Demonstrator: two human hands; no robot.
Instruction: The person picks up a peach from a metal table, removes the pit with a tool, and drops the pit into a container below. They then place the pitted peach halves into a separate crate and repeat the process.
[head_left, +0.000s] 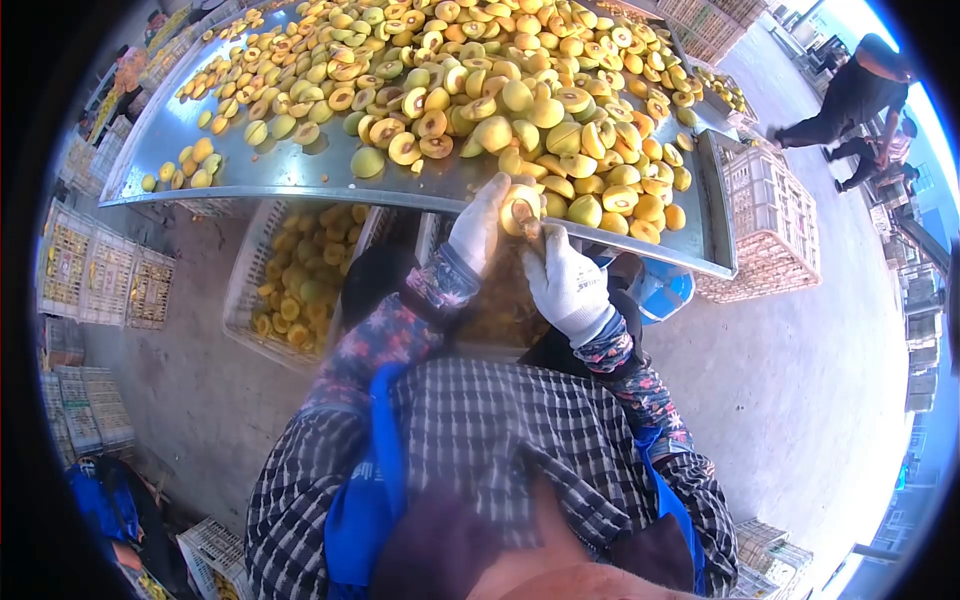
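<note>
A halved yellow peach is at the metal table's front edge, its brown pit hollow facing up. My left hand, in a white glove, grips this half from its left side. My right hand, also in a white glove, is closed around a small brownish tool whose tip touches the hollow; its exact kind is hidden by the fingers. Just beyond both hands lies a large heap of peach halves, several cut side up with pits or brown hollows showing.
The metal table has a raised front rim. Under it stands a white crate full of peaches, and a blue bucket is at the right. Stacked crates stand beyond the table's right end. Another person is at the upper right.
</note>
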